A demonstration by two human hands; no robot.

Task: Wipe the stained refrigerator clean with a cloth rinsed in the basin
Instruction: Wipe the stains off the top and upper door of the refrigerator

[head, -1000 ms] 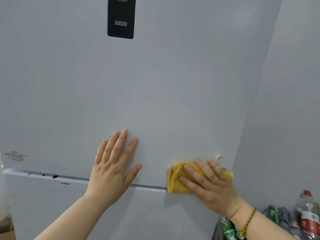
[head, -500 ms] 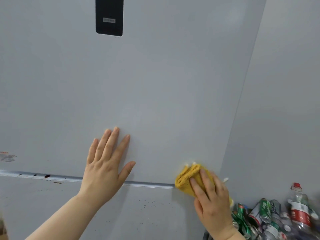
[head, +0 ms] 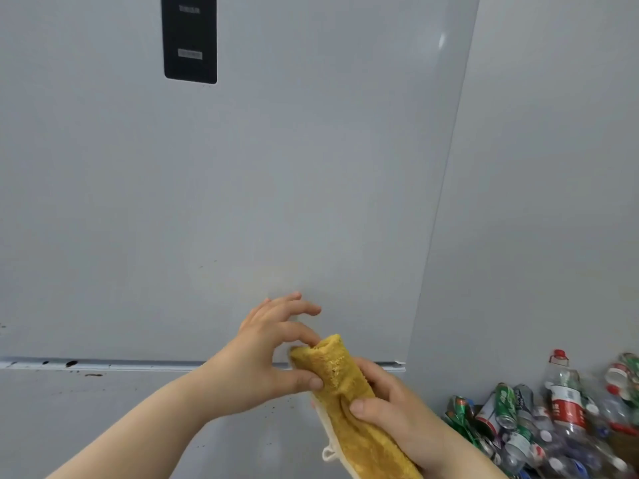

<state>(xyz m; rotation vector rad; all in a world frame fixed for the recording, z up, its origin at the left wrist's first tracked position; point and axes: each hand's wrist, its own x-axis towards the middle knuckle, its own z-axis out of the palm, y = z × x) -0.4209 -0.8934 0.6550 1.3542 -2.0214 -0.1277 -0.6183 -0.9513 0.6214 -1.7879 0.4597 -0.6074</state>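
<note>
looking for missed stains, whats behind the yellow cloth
Behind the yellow cloth, gripped by the right hand and pinched by the left hand, runs the refrigerator's door seam. Dark specks show left of it; anything directly behind is covered.

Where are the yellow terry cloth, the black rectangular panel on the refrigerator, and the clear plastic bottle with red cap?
Yellow terry cloth (head: 340, 378): head view, its rolled upper part.
Black rectangular panel (head: 190, 36): head view, its centre.
Clear plastic bottle with red cap (head: 565, 402): head view, its red-and-white label.
</note>
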